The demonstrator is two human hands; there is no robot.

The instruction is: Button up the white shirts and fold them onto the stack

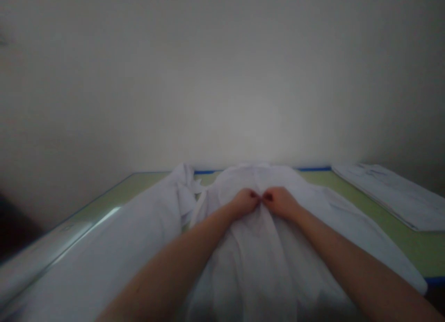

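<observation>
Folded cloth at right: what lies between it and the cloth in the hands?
Just a strip of green tabletop; the head view shows it separating the folded cloth from the held cloth.

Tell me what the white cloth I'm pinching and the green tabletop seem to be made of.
White cloth: likely cotton or a cotton blend, matte; it drapes in soft folds without shine, though blur hides the weave.
Green tabletop: perhaps laminate or a plastic covering, smooth and somewhat glossy, since light glints along its left side.
</observation>
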